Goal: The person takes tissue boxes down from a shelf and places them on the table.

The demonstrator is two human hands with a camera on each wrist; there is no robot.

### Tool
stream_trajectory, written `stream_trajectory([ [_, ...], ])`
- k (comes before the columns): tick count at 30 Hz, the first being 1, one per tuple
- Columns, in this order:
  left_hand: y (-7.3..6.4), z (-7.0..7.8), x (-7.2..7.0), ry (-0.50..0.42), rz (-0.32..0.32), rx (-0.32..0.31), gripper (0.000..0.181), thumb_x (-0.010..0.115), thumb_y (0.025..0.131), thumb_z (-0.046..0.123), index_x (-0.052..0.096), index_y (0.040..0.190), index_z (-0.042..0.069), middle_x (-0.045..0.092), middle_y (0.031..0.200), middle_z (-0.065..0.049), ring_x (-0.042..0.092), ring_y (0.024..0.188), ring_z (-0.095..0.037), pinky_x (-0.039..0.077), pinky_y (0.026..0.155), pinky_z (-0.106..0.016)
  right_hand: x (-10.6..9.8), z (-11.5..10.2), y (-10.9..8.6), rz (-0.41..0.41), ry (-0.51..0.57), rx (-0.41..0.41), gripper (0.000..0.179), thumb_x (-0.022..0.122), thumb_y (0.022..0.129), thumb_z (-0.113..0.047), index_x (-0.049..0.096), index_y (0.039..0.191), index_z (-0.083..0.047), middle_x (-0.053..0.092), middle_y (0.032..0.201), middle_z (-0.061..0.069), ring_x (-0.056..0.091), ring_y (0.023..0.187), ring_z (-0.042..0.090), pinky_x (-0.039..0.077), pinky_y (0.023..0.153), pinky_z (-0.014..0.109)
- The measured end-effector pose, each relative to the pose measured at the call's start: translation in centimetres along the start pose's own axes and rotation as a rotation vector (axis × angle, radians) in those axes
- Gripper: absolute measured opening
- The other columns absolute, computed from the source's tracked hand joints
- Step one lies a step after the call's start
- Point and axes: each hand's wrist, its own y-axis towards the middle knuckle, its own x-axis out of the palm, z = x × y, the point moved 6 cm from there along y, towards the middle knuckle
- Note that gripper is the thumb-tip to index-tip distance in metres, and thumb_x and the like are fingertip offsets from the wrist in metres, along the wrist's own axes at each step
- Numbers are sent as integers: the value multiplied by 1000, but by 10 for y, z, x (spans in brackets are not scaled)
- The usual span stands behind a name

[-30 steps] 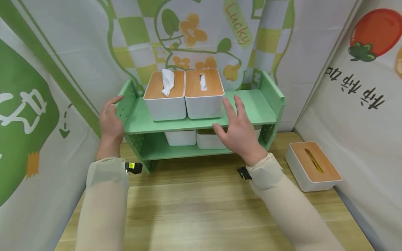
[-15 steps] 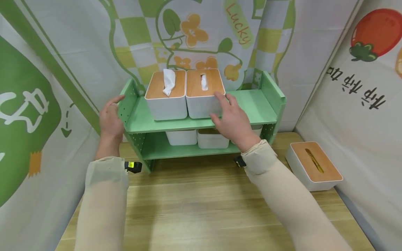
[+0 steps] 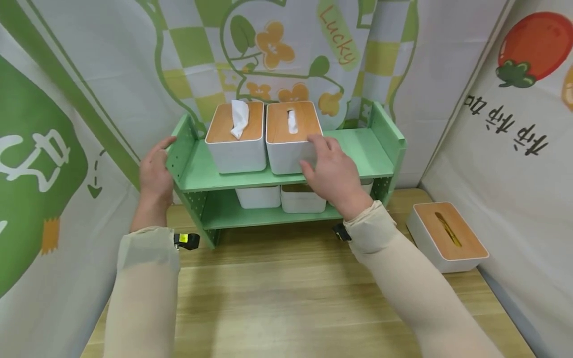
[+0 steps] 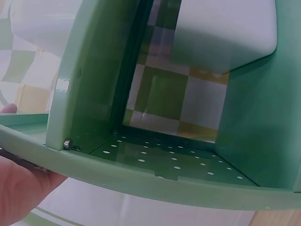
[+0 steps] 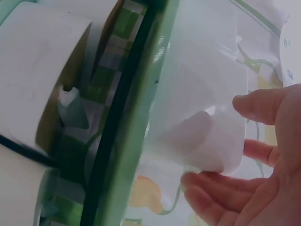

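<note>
Two white tissue boxes with wood-coloured lids stand side by side on the upper board of a green shelf (image 3: pixel 353 149). My right hand (image 3: pixel 333 174) grips the right tissue box (image 3: pixel 286 158) at its near right corner, thumb in front and fingers along the right side. In the right wrist view, the box's white wall (image 5: pixel 202 108) lies between thumb and fingers. A white tissue pokes from the slot of the left tissue box (image 3: pixel 237 156). My left hand (image 3: pixel 155 174) holds the shelf's left side panel, a fingertip (image 4: pixel 8 108) showing past its edge.
Several more white boxes, such as the middle one (image 3: pixel 302 203), sit on the lower board, partly hidden by the upper one. Another tissue box (image 3: pixel 447 231) stands on the wooden table (image 3: pixel 268 298) to the right. Printed cloth walls (image 3: pixel 470 164) enclose the table.
My right hand has come left from beside the right tissue box to its corner. That box has shifted slightly towards me. The left hand stays on the shelf's side panel.
</note>
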Motion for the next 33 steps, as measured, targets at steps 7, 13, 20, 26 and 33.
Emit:
stream_trajectory([
  [7, -4, 4, 2, -82, -27, -63, 46, 26, 108, 28, 47, 149, 33, 30, 157, 1, 44, 64, -7, 45, 50, -19, 1, -1, 10, -80, -26, 15, 65, 65, 97, -35, 37, 154, -20, 26, 153, 31, 63, 96, 41, 54, 72, 50],
  [13, -9, 12, -6, -152, -14, -107, 41, 40, 108, 25, 49, 148, 32, 29, 159, 4, 55, 91, -9, 53, 70, -18, 0, -1, 11, -124, -57, 7, 57, 64, 98, -33, 44, 147, -13, 38, 145, 27, 63, 94, 39, 53, 78, 50],
  [20, -18, 25, -18, 90, -27, -107, 46, 51, 104, 37, 53, 146, 20, 40, 152, -11, 58, 108, -20, 54, 78, -23, -9, -4, 3, -100, -63, 23, 53, 66, 96, -35, 47, 138, -8, 43, 139, 28, 63, 88, 39, 53, 73, 51],
  [26, -23, 30, -21, 257, -59, -139, 52, 46, 104, 43, 47, 150, 20, 34, 156, -13, 59, 114, -25, 55, 83, -28, -7, -6, 6, -123, -52, 11, 63, 64, 98, -38, 40, 153, -19, 23, 154, 31, 59, 108, 44, 52, 83, 52],
  [33, -22, 31, -21, 238, -71, -181, 50, 47, 105, 36, 46, 150, 15, 33, 157, -15, 58, 117, -32, 55, 82, -29, -4, -6, 7, -109, -73, -10, 49, 62, 99, -34, 51, 144, -16, 28, 154, 28, 63, 104, 42, 54, 77, 51],
])
